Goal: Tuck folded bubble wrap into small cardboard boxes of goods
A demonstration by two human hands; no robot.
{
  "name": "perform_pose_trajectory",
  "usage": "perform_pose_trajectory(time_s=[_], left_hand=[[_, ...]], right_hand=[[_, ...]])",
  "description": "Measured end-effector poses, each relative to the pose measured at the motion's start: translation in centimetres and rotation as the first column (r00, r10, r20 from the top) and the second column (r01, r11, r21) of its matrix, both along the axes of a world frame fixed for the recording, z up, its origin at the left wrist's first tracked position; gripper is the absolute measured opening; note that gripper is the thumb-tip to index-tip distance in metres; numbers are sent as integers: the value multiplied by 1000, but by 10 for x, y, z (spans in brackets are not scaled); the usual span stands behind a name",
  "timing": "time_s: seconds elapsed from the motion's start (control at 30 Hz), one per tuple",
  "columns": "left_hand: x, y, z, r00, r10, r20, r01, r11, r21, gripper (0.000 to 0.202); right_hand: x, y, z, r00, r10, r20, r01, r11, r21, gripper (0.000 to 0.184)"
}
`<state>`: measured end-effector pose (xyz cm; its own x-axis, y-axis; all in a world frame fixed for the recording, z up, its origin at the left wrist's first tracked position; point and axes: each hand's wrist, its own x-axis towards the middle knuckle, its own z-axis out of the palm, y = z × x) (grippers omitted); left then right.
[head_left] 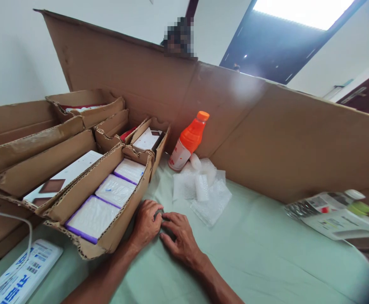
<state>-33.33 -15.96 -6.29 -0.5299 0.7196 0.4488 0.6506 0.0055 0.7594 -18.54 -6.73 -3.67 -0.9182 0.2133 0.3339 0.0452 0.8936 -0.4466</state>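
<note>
My left hand (146, 223) rests on the green cloth (266, 253), close against the side of a cardboard box. Its fingers are loosely bent, with a small dark gap between thumb and forefinger. Beside it lies my right hand (181, 236), palm down, thumb and fingers apart, the fingertips close to the left hand. I see nothing held in either one. Just left, the cardboard box (130, 228) contains several white packs with purple edges (92, 217). Clear bubble wrap pieces (214, 204) lie in a loose pile beyond the right hand.
An orange bottle (192, 135) stands tilted in view behind the bubble wrap, before a tall cardboard wall (250, 126). More open cardboard boxes (45, 156) fill the left. A white-and-blue power strip package (26, 270) lies front left, a clear bottle (323, 202) at right.
</note>
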Motion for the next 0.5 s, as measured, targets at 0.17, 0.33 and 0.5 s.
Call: perform_pose_trajectory(time_s=[0.17, 0.33, 0.5], left_hand=[[0, 0, -1, 1000, -4, -7, 4, 1000, -2, 23], [0, 0, -1, 1000, -5, -13, 5, 1000, 1, 25], [-1, 0, -2, 1000, -12, -16, 12, 1000, 8, 26]], right_hand=[[5, -20, 7, 999, -5, 53, 4, 1000, 17, 35], [19, -48, 10, 993, 56, 101, -54, 998, -21, 34], [39, -69, -11, 992, 123, 1, -123, 990, 75, 35]])
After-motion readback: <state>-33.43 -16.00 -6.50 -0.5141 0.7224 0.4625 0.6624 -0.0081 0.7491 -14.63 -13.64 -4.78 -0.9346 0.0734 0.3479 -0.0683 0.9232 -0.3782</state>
